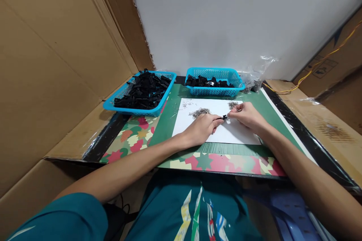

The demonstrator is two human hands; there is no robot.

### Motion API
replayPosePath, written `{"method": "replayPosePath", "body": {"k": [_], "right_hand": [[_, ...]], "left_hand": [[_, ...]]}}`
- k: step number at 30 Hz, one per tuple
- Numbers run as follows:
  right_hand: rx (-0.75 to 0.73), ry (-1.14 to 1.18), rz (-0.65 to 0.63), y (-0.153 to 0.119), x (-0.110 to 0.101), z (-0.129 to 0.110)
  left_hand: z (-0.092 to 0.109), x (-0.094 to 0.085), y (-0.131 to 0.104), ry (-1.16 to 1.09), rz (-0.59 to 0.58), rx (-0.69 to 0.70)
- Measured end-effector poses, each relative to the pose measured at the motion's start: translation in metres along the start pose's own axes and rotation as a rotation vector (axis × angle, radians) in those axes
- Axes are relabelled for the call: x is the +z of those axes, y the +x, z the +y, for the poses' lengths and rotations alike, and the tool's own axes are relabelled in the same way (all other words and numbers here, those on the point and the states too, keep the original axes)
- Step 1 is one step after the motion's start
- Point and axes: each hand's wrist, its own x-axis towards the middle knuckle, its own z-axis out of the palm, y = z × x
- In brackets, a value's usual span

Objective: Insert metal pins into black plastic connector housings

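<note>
Over the white sheet (186, 130), my left hand (202, 128) is closed around a small black plastic piece (224, 117), whose end sticks out past the fingertips. My right hand (246, 116) is beside that end, thumb and fingers pinched together; whatever sits between them is too small to make out. A pile of tiny metal parts (200, 112) lies just beyond my left hand. Behind my right fingers is a smaller heap of metal parts (233, 104). A few loose metal bits (187, 103) are scattered at the sheet's far left corner.
A blue basket (155, 111) heaped with black pieces stands at the left. Another blue basket (215, 92) holding black pieces is at the back. Clear plastic bags (254, 81) with small parts lean beside it. Cardboard walls (65, 45) flank the table, and a yellow cable (311, 71) runs at right.
</note>
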Motion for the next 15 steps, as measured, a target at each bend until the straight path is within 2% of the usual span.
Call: {"method": "replayPosePath", "body": {"k": [7, 15], "right_hand": [[-0.154, -0.096, 0.062, -0.0003, 0.0045, 0.0006], [-0.172, -0.119, 0.031, -0.0021, 0.0037, 0.0016]], "left_hand": [[0.0026, -0.0007, -0.0007, 0.052, -0.01, 0.018], [0.0012, 0.0011, -0.0006, 0.12, -0.012, 0.047]]}}
